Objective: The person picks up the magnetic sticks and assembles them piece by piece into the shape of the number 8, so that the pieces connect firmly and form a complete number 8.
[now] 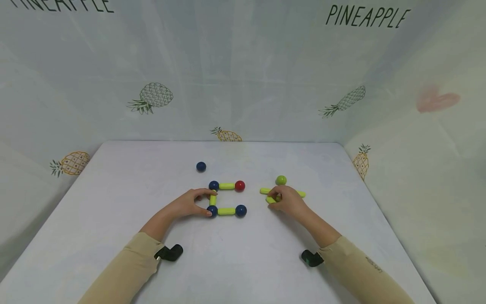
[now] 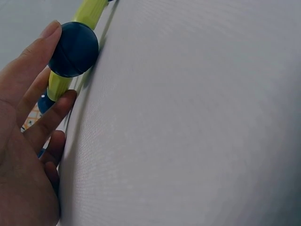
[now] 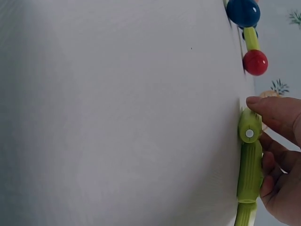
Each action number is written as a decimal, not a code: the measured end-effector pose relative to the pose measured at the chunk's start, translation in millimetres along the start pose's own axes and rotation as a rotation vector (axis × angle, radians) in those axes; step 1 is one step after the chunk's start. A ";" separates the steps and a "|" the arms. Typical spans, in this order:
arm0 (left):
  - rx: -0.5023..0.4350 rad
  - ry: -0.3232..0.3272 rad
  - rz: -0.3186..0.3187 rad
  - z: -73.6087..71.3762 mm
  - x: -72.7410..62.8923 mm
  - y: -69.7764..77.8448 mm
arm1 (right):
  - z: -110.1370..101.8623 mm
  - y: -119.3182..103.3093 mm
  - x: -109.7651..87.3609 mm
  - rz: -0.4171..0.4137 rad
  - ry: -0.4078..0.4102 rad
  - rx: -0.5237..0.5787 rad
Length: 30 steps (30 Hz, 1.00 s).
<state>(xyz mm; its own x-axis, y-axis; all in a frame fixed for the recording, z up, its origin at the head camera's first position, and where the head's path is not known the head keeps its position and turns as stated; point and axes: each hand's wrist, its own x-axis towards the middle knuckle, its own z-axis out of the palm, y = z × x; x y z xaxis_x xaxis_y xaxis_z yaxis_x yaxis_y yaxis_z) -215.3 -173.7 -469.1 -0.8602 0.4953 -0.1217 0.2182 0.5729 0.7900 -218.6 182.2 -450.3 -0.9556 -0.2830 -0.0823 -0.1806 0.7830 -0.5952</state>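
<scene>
Blue balls, a red ball (image 1: 239, 185) and yellow-green rods are joined in a three-sided shape on the white table. My left hand (image 1: 192, 203) holds its left side, thumb on the near corner blue ball (image 2: 74, 50) and forefinger by the far end of the side rod (image 1: 213, 198). In the left wrist view, other fingers reach behind that ball. To the right, my right hand (image 1: 289, 202) pinches a short yellow-green rod (image 1: 271, 199) between thumb and fingers, low over the table. The right wrist view shows the metal dot on this rod's end (image 3: 249, 133).
Loose yellow-green rods lie around the right hand, one (image 1: 264, 191) to its left and another (image 1: 301, 194) beyond it. Behind them sits a green ball (image 1: 281, 180). A separate blue ball (image 1: 201, 166) rests at the back left. A pineapple-print cloth (image 1: 243, 93) hangs behind the table.
</scene>
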 end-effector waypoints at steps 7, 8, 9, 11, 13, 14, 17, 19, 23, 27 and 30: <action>-0.005 0.000 0.020 -0.1 -0.3 0.3 | 0.3 -0.3 -0.2 0.010 -0.002 0.033; -0.009 0.000 0.018 -0.1 -0.4 0.6 | -0.2 -0.6 -0.5 0.011 -0.002 0.040; -0.009 0.001 0.019 -0.1 -0.4 0.9 | -0.5 -0.7 -0.7 0.012 -0.001 0.050; -0.008 0.002 0.014 0.0 -0.5 1.8 | -1.7 -1.1 -1.4 0.011 -0.002 0.072; -0.006 0.002 0.009 -0.1 -0.4 2.4 | -2.6 -1.4 -2.0 0.010 -0.003 0.095; -0.009 0.002 0.005 -0.2 -0.7 3.2 | -2.8 -1.6 -2.0 0.007 -0.001 0.104; -0.009 0.001 -0.001 -0.4 -0.5 3.6 | -3.1 -2.7 -1.4 -0.002 0.002 0.126; -0.009 0.000 -0.003 -0.5 -0.5 3.6 | -3.1 -4.4 -0.9 -0.007 0.002 0.143; -0.010 -0.004 0.001 -0.6 -0.6 4.3 | -4.6 -10.4 -0.9 -0.022 -0.010 0.183; -0.010 -0.006 0.003 -0.6 -0.9 4.9 | -6.3 -18.9 -0.9 -0.033 -0.022 0.207; -0.010 -0.007 0.000 -0.3 -1.2 5.3 | -5.8 -24.3 0.3 -0.029 -0.026 0.213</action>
<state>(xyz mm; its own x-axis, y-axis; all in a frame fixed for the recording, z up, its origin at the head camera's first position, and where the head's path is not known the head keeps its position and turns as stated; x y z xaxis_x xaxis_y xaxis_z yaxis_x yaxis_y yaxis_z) -213.3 -171.5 -464.6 -0.8571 0.4996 -0.1255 0.2137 0.5664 0.7959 -215.9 166.3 -431.2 -0.9437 -0.3206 -0.0817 -0.1523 0.6402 -0.7530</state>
